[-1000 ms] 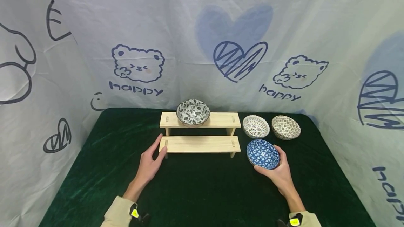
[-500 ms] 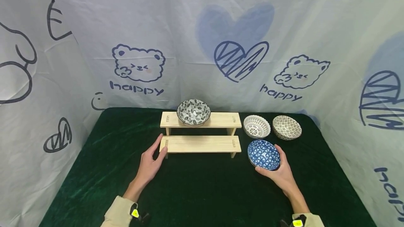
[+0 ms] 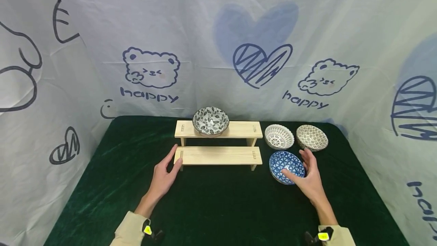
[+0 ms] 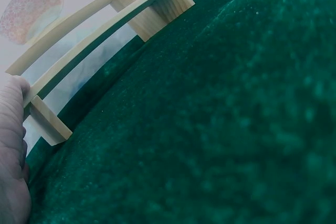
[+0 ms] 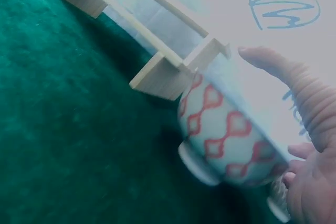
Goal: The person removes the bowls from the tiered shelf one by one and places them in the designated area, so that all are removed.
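A blue bowl with a white triangle pattern stands on the green cloth, right of a two-step wooden stand. My right hand hovers at its near right side. The fingers are straight and the thumb reaches over the rim. In the right wrist view the thumb is clear of the bowl. My left hand lies flat on the cloth, fingers straight, and touches the left end of the lower step. The left wrist view shows that hand beside the stand.
A leaf-patterned bowl sits on the stand's upper step. A white lattice bowl and a brown-patterned bowl stand behind the blue one. A printed fabric backdrop closes in the table on three sides.
My right hand has let go of the blue bowl's near side and opened, with fingers raised beside it and the thumb over the rim. The left hand has not moved.
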A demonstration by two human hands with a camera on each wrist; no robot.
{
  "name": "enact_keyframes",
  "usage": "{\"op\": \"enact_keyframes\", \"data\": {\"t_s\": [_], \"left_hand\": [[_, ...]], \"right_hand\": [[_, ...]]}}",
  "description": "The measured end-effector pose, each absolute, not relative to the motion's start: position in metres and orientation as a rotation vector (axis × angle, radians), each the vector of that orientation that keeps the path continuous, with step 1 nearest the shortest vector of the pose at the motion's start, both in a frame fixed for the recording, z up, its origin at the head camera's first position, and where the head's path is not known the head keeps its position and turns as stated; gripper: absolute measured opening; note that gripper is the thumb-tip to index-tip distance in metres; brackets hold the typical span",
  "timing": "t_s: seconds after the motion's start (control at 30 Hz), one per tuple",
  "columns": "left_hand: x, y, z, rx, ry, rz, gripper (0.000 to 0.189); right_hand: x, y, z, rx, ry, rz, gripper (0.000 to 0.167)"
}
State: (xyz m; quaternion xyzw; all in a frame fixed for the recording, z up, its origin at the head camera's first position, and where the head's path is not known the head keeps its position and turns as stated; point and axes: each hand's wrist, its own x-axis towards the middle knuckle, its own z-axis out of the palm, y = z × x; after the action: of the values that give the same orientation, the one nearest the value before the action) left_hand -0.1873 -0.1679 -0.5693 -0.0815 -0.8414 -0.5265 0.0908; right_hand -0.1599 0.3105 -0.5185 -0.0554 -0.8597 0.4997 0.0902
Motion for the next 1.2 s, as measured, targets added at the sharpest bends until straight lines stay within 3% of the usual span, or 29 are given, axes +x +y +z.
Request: {"op": "enact_keyframes", "data": {"t_s": [0.27,1.2], "left_hand": [[-0.187,-0.167,-0.568,-0.240,-2.501,-1.579,0.062],[-0.188,-0.167,-0.571,-0.243,-2.493,-1.575,0.062]], "right_hand": [[-0.171,0.293,-0.495,-0.021,-2.400,1.419,0.095],[-0.218,0.193,-0.467,0.580,-2.368,1.733,0.093]]}}
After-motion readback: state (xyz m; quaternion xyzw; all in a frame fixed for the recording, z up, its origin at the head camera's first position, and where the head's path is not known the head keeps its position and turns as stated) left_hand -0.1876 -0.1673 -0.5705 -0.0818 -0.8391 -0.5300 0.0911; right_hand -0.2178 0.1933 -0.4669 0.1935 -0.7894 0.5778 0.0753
